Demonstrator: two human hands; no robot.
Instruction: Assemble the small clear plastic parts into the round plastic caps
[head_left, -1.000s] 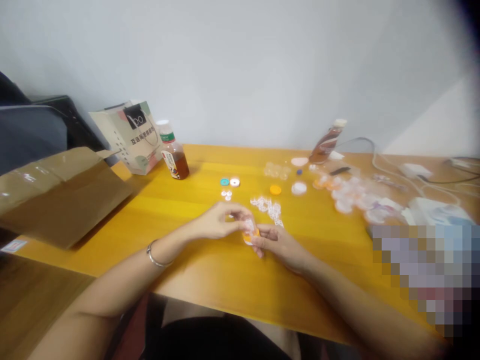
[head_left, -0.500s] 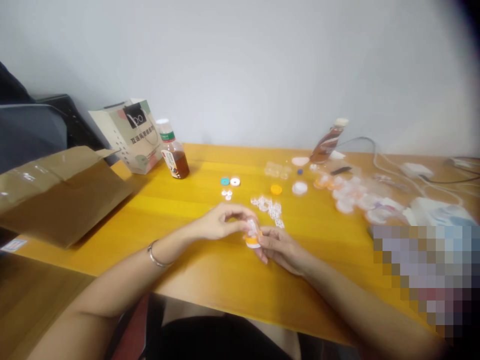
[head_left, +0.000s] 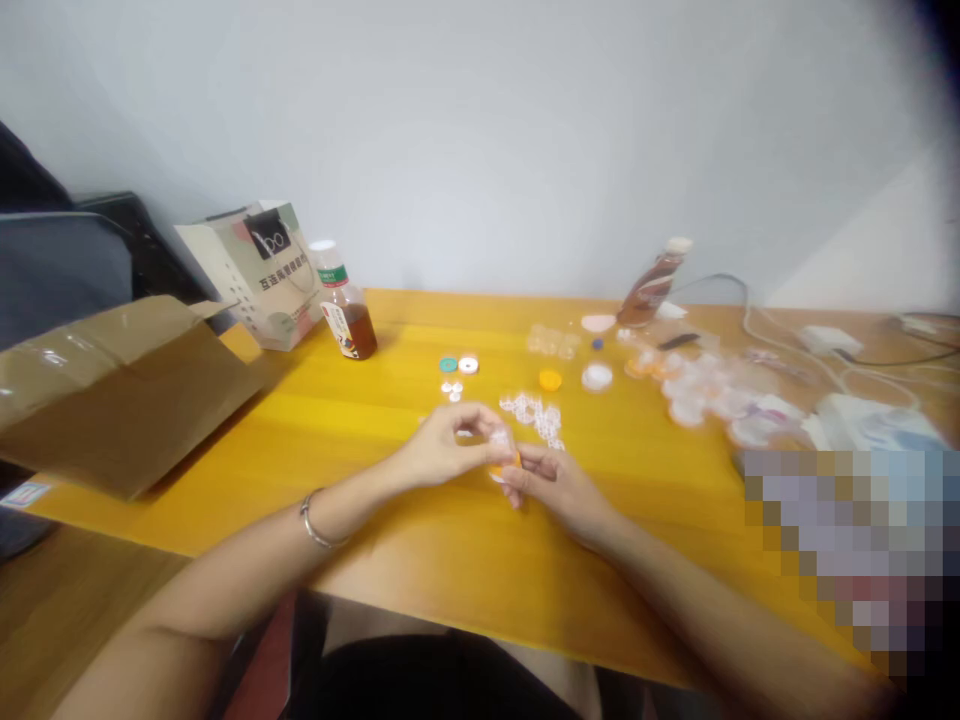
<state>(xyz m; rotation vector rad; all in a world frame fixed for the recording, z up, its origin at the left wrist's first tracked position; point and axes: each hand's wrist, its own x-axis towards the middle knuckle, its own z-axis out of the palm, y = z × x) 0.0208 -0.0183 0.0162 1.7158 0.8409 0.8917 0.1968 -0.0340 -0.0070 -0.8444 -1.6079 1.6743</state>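
My left hand and my right hand meet over the yellow table near its front edge. Together they pinch a small orange and white round piece, mostly hidden by the fingertips. A silver bangle circles my left wrist. Just beyond the hands lies a scatter of tiny white rings. Farther back sit a teal disc, a white disc, an orange cap and a white cap.
A tea bottle and a paper gift bag stand at the back left beside an open cardboard box. A tilted bottle, clear plastic packets, cables and white chargers crowd the right side.
Both hands have kept the small piece between them, shifting it slightly up and back while the fingers work around it. The view has tilted a little.
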